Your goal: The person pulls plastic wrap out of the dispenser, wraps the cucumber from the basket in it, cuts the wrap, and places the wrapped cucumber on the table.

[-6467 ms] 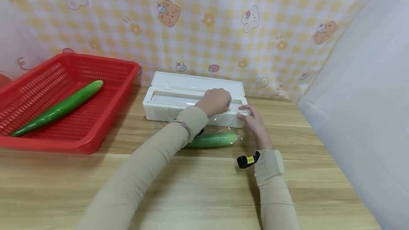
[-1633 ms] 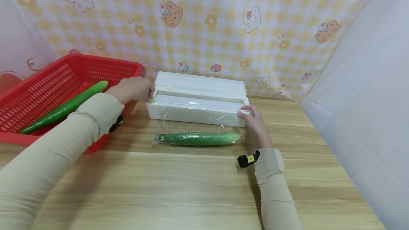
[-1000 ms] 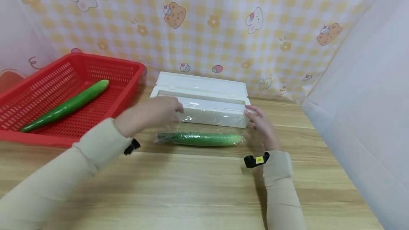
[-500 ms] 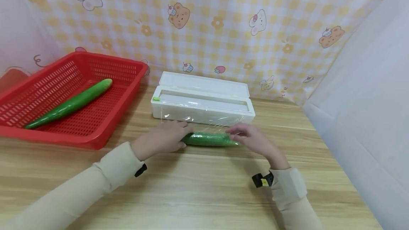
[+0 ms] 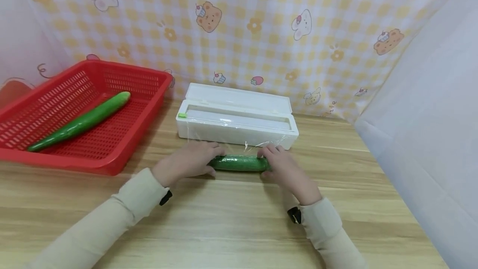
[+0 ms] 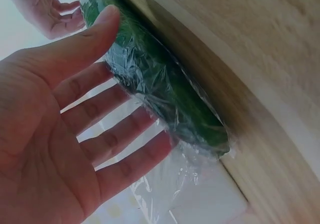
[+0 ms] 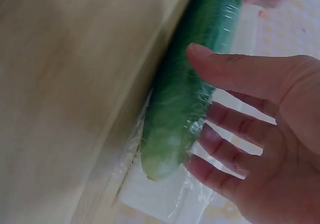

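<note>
A cucumber (image 5: 239, 163) wrapped in clear plastic film lies crosswise on the table in the head view. My left hand (image 5: 192, 159) holds its left end, thumb on the near side and fingers on the far side. At the other end my right hand (image 5: 285, 171) holds it the same way. Both wrist views show wrinkled film over the cucumber (image 6: 150, 79), its paler tip (image 7: 162, 154) included. Film stretches from it back to a white cling film box (image 5: 239, 134), whose lid stands up. A green slider (image 5: 182, 115) sits at the box's left end.
To the left stands a red plastic basket (image 5: 140, 132) with an unwrapped cucumber (image 5: 84, 121) in it. Behind the box hangs a yellow checked cloth (image 5: 239, 45) with cartoon prints. A white panel (image 5: 422, 115) borders the wooden table (image 5: 231, 227) on the right.
Earlier my left hand ran along the box's cutter edge to its left end while my right hand held the right end. Both hands then came down to the wrapped cucumber; the right moved inward along it.
</note>
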Available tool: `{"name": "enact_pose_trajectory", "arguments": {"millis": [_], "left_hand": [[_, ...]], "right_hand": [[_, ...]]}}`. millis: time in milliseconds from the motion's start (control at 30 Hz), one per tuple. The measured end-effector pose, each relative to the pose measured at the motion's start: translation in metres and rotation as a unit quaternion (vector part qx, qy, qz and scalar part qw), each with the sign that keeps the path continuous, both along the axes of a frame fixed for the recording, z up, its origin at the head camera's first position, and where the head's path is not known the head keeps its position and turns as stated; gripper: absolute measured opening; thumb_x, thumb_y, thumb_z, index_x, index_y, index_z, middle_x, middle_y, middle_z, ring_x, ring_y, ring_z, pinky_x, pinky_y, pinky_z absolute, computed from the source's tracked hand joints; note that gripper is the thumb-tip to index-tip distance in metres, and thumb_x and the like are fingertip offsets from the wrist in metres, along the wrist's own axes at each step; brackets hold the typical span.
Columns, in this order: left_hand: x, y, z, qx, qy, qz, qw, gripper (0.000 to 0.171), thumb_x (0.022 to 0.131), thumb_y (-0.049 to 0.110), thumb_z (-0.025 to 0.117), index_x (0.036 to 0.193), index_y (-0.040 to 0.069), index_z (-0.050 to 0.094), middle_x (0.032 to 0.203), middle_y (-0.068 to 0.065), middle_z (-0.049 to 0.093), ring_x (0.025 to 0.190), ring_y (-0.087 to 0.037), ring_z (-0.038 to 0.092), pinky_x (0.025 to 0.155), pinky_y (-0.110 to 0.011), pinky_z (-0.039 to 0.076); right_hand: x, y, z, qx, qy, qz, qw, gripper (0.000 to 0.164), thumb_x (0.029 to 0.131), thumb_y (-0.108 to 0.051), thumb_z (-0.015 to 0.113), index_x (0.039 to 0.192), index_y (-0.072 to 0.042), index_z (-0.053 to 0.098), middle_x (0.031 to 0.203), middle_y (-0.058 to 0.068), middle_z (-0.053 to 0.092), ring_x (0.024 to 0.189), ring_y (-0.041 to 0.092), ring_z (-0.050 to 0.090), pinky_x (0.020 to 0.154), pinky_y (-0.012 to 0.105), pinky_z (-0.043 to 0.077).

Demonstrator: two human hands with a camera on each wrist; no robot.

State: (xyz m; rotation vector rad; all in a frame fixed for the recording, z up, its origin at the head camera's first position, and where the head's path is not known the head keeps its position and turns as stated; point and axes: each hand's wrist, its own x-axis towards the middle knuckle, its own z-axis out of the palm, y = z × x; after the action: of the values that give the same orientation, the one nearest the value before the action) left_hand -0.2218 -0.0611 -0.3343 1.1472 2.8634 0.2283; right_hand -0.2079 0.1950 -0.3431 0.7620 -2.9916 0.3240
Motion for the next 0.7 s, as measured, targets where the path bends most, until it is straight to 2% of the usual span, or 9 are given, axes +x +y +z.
{"name": "enact_pose_trajectory", "arguments": {"millis": [167,300,433,600,700], "left_hand": [[-0.001,-0.001,-0.003,0.002,-0.002,-0.001,1.0,0.052,0.071,0.032,0.079,0.116,0.013,0.058,0.113,-0.002,0.062,0.102,-0.02,0.06,0.087,-0.039,0.049],[-0.002,-0.002,-0.005,0.007,-0.013,0.002,0.9999,0.052,0.07,0.032,0.08,0.115,0.013,0.059,0.114,-0.001,0.062,0.103,-0.019,0.06,0.088,-0.039,0.049],[-0.003,-0.004,-0.007,0.009,-0.021,0.007,0.9997,0.053,0.071,0.033,0.078,0.117,0.013,0.059,0.116,-0.002,0.063,0.106,-0.021,0.059,0.091,-0.04,0.047],[-0.004,-0.005,-0.008,0.017,-0.036,0.005,0.9992,0.053,0.073,0.037,0.076,0.118,0.014,0.061,0.117,-0.003,0.064,0.11,-0.023,0.059,0.093,-0.042,0.046],[-0.003,-0.006,-0.007,0.018,-0.053,0.0,0.9985,0.047,0.075,0.038,0.074,0.114,0.015,0.063,0.108,-0.003,0.066,0.102,-0.022,0.061,0.089,-0.041,0.048]], "right_hand": [[-0.001,-0.005,-0.002,0.023,0.019,0.01,1.0,0.042,0.069,-0.015,0.081,0.1,-0.01,0.054,0.104,0.005,0.059,0.09,0.023,0.049,0.08,0.037,0.044],[-0.002,-0.003,-0.001,0.024,0.015,0.025,0.999,0.036,0.067,-0.017,0.081,0.091,-0.011,0.056,0.097,0.002,0.062,0.085,0.021,0.051,0.076,0.035,0.044],[-0.005,-0.003,0.006,0.018,-0.028,0.024,0.999,0.03,0.068,-0.017,0.08,0.089,-0.012,0.06,0.092,0.0,0.064,0.083,0.018,0.055,0.076,0.036,0.046],[-0.005,-0.003,0.015,0.005,-0.101,0.016,0.995,0.025,0.073,-0.014,0.077,0.094,-0.009,0.064,0.092,0.002,0.065,0.084,0.017,0.058,0.079,0.037,0.048],[-0.003,0.0,0.018,-0.003,-0.137,0.017,0.99,0.028,0.076,-0.014,0.075,0.101,-0.006,0.066,0.094,0.006,0.063,0.086,0.019,0.057,0.079,0.037,0.048]]}}
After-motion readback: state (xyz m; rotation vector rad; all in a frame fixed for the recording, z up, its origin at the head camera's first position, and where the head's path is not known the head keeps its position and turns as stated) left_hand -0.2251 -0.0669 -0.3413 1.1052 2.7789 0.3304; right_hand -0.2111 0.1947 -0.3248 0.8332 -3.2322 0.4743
